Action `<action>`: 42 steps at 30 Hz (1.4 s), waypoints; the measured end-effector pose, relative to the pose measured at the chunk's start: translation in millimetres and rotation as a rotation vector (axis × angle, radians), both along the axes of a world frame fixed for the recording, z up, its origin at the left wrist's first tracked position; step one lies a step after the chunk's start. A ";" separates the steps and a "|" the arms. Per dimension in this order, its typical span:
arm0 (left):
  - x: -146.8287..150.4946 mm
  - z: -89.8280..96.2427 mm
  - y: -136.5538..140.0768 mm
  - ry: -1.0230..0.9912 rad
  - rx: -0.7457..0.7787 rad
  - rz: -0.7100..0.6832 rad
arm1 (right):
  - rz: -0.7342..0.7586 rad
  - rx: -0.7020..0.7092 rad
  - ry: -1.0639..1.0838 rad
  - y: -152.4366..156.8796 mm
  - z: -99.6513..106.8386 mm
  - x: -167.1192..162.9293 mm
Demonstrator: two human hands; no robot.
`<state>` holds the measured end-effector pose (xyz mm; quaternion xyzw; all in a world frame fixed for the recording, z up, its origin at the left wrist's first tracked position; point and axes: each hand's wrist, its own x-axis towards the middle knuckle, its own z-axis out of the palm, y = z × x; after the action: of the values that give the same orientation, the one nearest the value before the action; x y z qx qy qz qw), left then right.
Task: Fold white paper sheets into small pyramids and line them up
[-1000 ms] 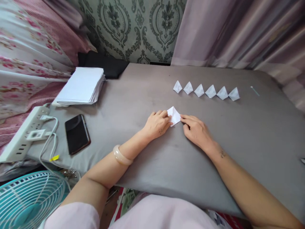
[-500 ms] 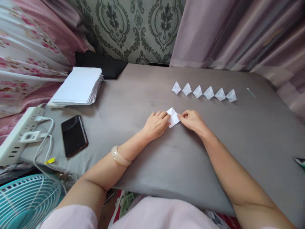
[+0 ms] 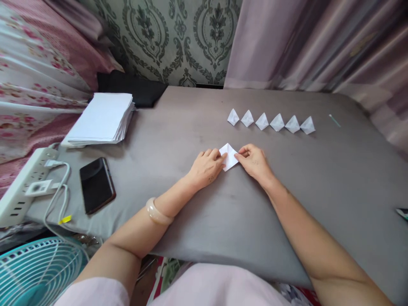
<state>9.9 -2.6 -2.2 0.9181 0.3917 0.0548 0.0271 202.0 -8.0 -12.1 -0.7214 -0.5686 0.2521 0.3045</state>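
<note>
A small folded square of white paper (image 3: pixel 228 160) lies turned like a diamond on the grey cloth, a crease running down from its top corner. My left hand (image 3: pixel 208 167) is closed on its left side, fingers curled and thumb on the sheet. At the right corner, the thumb and forefinger of my right hand (image 3: pixel 253 160) pinch the paper. Beyond my hands stands a row of several folded white paper shapes (image 3: pixel 262 122), pointed at the top.
A stack of white paper (image 3: pixel 100 117) lies at the back left, beside a black cloth (image 3: pixel 134 87). Nearer are a phone (image 3: pixel 97 185) and a white power strip (image 3: pixel 24 182) with cables. A blue fan (image 3: pixel 41 272) stands at lower left. A cotton swab (image 3: pixel 334 120) lies far right.
The view has shifted slightly. Both hands stay on the paper; my right hand's fingers have lifted a little at the right corner, their pinch still there.
</note>
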 end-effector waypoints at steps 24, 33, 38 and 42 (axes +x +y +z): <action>-28.6 -5.7 21.8 -0.465 -0.147 0.178 | 0.477 0.264 -0.613 -32.7 8.3 -24.0; -17.2 6.5 2.1 0.031 0.011 0.082 | 0.532 0.257 -0.670 -35.0 7.0 -19.9; -21.2 2.9 7.5 -0.131 0.016 -0.083 | 0.576 0.231 -0.794 -40.9 11.4 -23.8; -23.6 -5.2 15.6 -0.322 -0.085 -0.197 | 0.545 0.236 -0.630 -40.8 8.4 -17.8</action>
<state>-13.8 13.1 -7.4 0.9294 0.2924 0.1815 0.1332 184.2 -48.8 -3.6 -0.5466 -0.8286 0.0241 0.1187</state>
